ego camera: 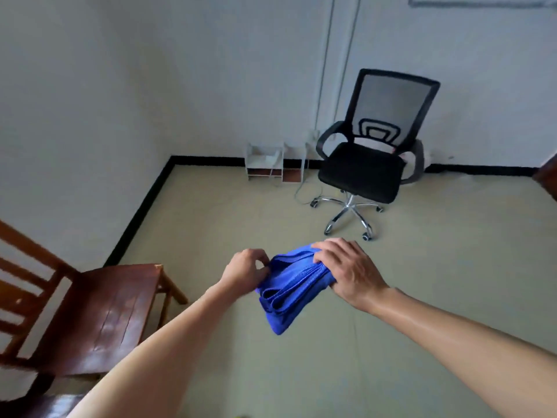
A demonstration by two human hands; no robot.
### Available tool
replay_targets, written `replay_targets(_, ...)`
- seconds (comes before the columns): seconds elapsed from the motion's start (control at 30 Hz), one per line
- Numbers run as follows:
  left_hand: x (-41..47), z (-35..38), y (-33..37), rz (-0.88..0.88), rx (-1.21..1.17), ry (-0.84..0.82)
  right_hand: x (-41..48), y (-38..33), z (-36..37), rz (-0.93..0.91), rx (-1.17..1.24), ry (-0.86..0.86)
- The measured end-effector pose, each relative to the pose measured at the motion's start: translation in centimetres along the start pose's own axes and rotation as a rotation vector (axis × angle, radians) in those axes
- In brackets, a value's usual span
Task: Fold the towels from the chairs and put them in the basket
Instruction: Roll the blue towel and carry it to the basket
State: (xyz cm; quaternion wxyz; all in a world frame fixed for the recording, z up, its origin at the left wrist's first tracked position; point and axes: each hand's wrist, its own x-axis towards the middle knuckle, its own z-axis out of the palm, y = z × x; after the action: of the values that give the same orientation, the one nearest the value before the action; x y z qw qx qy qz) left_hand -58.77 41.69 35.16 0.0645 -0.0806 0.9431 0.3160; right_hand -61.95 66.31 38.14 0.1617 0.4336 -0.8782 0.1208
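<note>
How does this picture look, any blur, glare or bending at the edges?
Head view: wide-angle bending bows the baseboard; the wooden chair at the left edge is smeared, its seat showing a pale sheen; the blue towel, left hand and right hand look fairly sharp under soft, even light.

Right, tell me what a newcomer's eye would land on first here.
The blue towel, bunched in folds, stands out at the centre, held above the floor by the left hand and the right hand. Behind it a black office chair stands by the far wall on the right. A wooden chair fills the lower left.
</note>
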Motion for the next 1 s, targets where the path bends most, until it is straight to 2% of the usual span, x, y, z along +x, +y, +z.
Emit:
replay_targets(0.07, 2.1, -0.3, 5.1, 0.071, -0.053, 0.068, -1.2, 3.0, -1.3, 0.078, -0.045, 0.000)
replay_targets(0.17, 5.3, -0.2, 12.6, 0.250, -0.013, 0.053, -3.0, 7.6, -2.9, 0.238, -0.082, -0.028)
replay_targets(0.27, 8.4, 1.5, 17.3, 0.504, 0.105, -0.055, -4.2, 11.7, -3.7, 0.379, -0.095, -0.032)
replay_targets(0.37, 11.8, 3.5, 20.2, 0.671, 0.187, -0.169, -4.6, 16.2, -4.3, 0.489, -0.085, 0.004)
replay_targets(0.5, 15.8, 6.1, 24.1, 0.736, 0.324, -0.328, -4.8, 22.3, -5.4, 0.681, -0.064, 0.037)
replay_targets(0.63, 19.6, 9.6, 28.8, 0.905, 0.532, -0.161, -5.8, 26.0, -6.5, 0.864, -0.093, 0.099)
replay_targets(0.7, 21.9, 11.3, 31.7, 1.027, 0.546, -0.125, -7.3, 27.4, -7.6, 0.946, -0.133, 0.090)
replay_targets(0.87, 25.4, 16.4, 39.0, 1.504, 0.572, -0.110, -13.1, 30.5, -11.0, 1.110, -0.231, -0.208)
replay_targets(0.93, 26.0, 18.6, 42.6, 1.598, 0.573, -0.130, -15.4, 32.3, -12.5, 1.174, -0.258, -0.334)
replay_targets(1.0, 26.5, 21.0, 46.2, 1.618, 0.609, -0.175, -18.1, 34.6, -14.3, 1.215, -0.307, -0.365)
